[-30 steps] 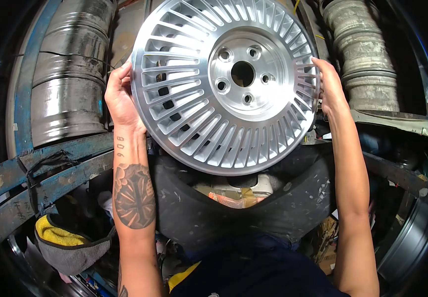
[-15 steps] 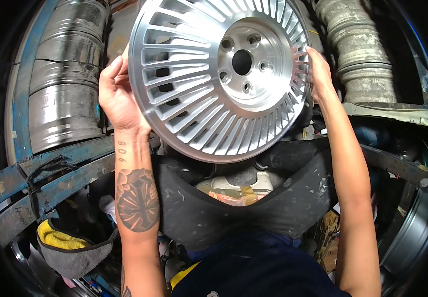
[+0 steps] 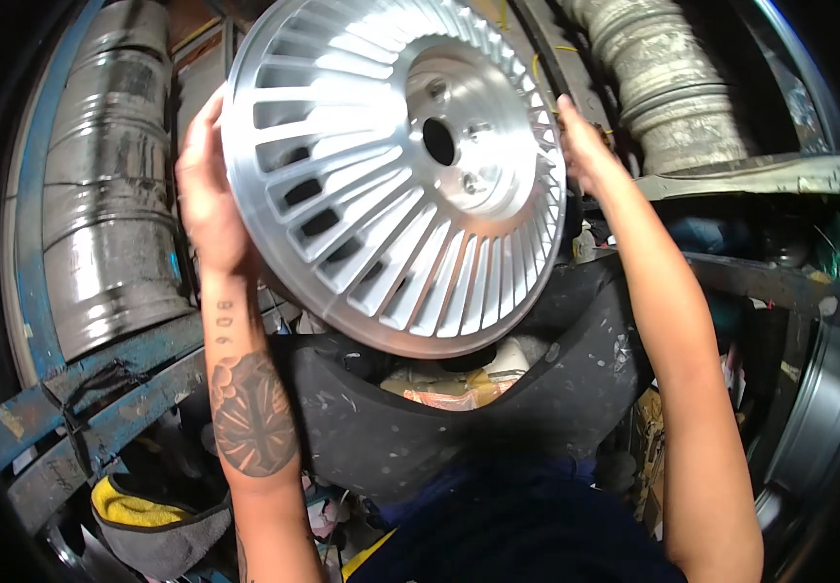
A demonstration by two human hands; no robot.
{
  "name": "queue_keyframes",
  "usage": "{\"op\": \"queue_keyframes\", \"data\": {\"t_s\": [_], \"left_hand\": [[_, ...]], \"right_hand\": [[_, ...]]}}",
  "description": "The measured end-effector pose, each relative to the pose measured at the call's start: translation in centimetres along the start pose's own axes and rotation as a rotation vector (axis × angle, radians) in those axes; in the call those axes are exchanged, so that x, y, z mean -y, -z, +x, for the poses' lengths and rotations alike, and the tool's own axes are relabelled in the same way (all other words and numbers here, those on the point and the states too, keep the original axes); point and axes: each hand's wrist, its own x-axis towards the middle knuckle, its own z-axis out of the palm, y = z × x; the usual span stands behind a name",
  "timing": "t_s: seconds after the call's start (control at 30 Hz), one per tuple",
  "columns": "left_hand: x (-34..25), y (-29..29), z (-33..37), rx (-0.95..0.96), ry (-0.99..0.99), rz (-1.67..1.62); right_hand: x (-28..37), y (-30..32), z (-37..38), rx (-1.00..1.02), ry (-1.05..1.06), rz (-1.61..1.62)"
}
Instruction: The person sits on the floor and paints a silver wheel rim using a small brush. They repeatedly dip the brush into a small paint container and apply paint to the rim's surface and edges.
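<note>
A silver alloy wheel rim [image 3: 517,185] with many thin radial spokes is held up in front of me, its face tilted toward me. The bolt holes and round centre bore show in its recessed hub. My left hand [image 3: 211,194] grips the left edge, with the fingers partly hidden behind the rim. At the right edge my right hand [image 3: 585,151] is closed on the rim from the side, its fingers partly out of sight. Below the rim a dark cloth, marked with pale specks, spreads across my lap [image 3: 362,428].
Stacked metal rims [image 3: 114,223] stand at the left and duller, dirty ones [image 3: 678,97] at the right. A worn blue metal frame [image 3: 99,340] runs along the left. A grey-and-yellow cloth [image 3: 162,530] hangs at lower left. Another rim [image 3: 819,408] leans at lower right.
The wheel rim has shifted left and slightly down, and its face has turned and tilted. Both hands have moved left with it, still holding its edges.
</note>
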Motion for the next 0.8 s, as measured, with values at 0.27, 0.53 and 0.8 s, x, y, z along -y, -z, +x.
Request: {"op": "queue_keyframes", "data": {"t_s": [0.27,0.53,0.8], "left_hand": [[6.0,11.7,0.3,-0.265,-0.354,0.344],[2.2,14.7,0.3,-0.376,-0.457,0.538],[-2.1,3.1,-0.7,0.057,0.092,-0.248]], "right_hand": [[1.9,-4.6,-3.3,-0.188,0.127,-0.470],[1.4,-8.4,-0.4,-0.002,0.297,-0.464],[7.6,-3.1,-11.9,-0.111,0.891,-0.525]]}}
